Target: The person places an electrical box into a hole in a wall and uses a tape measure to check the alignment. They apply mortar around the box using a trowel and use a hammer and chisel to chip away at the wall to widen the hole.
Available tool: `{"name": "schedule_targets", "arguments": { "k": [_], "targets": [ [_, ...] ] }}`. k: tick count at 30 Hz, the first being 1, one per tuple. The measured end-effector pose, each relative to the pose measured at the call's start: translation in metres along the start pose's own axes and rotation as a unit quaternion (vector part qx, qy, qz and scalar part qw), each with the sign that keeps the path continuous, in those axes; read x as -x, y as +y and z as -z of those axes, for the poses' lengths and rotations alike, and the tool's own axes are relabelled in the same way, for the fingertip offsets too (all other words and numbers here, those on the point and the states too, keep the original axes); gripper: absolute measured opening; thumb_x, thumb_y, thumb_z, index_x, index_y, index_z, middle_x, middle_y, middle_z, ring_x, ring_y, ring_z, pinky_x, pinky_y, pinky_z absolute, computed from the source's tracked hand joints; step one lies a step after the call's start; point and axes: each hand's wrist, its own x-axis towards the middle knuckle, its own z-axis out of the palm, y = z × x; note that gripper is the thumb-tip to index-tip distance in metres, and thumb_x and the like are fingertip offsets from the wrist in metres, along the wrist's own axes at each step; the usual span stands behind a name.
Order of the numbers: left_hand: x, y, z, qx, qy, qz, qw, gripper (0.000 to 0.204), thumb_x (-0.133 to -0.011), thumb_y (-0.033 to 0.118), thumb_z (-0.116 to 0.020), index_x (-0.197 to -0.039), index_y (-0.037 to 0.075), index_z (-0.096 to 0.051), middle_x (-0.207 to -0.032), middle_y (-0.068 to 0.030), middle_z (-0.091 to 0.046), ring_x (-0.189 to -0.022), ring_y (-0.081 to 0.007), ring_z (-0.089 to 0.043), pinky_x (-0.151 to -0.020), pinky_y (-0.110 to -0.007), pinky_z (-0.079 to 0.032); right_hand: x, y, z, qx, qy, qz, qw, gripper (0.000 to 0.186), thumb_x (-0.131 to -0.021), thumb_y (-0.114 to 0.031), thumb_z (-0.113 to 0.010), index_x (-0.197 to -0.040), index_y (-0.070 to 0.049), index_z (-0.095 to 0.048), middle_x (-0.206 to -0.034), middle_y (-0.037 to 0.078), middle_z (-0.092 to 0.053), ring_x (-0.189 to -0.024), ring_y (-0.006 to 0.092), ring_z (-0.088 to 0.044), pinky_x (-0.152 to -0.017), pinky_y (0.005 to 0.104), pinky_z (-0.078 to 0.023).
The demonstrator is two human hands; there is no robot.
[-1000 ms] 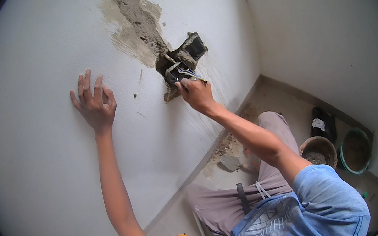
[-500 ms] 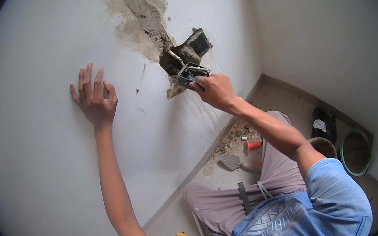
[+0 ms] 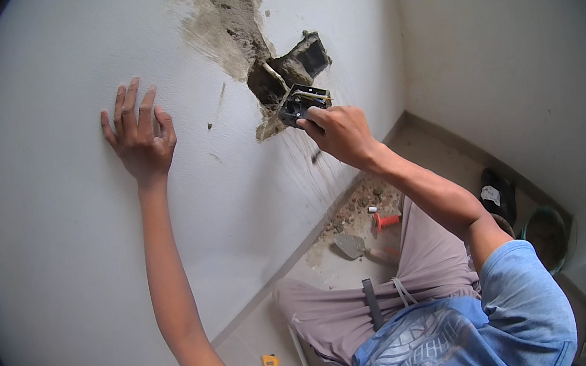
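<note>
I've pulled the box (image 3: 302, 101) a little out of the hole (image 3: 277, 80) since a moment ago. My right hand (image 3: 340, 134) is pinched on its lower edge to steer it; my left hand (image 3: 139, 133) lies flat, fingers spread, bracing me on the wall (image 3: 76, 236).

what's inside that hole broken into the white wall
The rough hole in the white plaster wall shows dark recess and bare grey mortar. The right hand holds a small black plastic wall box at its lower edge. The box and shadow hide the depth behind.
</note>
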Motion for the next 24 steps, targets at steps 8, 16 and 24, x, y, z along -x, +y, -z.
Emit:
{"name": "schedule_targets", "arguments": {
  "k": [8,16,24],
  "targets": [
    [0.001,-0.004,0.001,0.000,0.016,-0.003,1.000,0.029,-0.084,0.020,-0.060,-0.113,0.027,-0.064,-0.130,0.0072,-0.057,-0.128,-0.0120,-0.046,-0.118,-0.041,-0.020,-0.009,0.001,0.017,0.007,-0.023,0.001,1.000,0.029,-0.090,-0.027,-0.062,-0.071,-0.006,-0.054,-0.062,0.013,-0.058,-0.058,0.0328,-0.060,-0.051,0.0427,-0.045],
    [-0.003,0.001,0.006,0.023,0.014,0.014,1.000,0.030,-0.085,0.018,-0.061,-0.113,0.026,-0.064,-0.129,0.0081,-0.058,-0.127,-0.0121,-0.048,-0.117,-0.041,-0.022,-0.007,0.002,0.007,0.098,-0.076,0.083,0.989,0.016,-0.086,-0.014,-0.059,-0.075,-0.005,-0.053,-0.063,0.012,-0.059,-0.060,0.0312,-0.062,-0.051,0.0435,-0.047],
    [-0.001,-0.004,0.006,0.058,0.026,0.021,0.998,0.030,-0.084,0.017,-0.062,-0.113,0.024,-0.063,-0.128,0.0078,-0.058,-0.127,-0.0116,-0.048,-0.116,-0.041,-0.024,-0.012,-0.018,0.037,0.080,-0.087,0.043,0.992,0.022,-0.088,-0.022,-0.062,-0.077,-0.005,-0.052,-0.061,0.014,-0.057,-0.059,0.0354,-0.059,-0.054,0.0454,-0.045]
  ]
}}
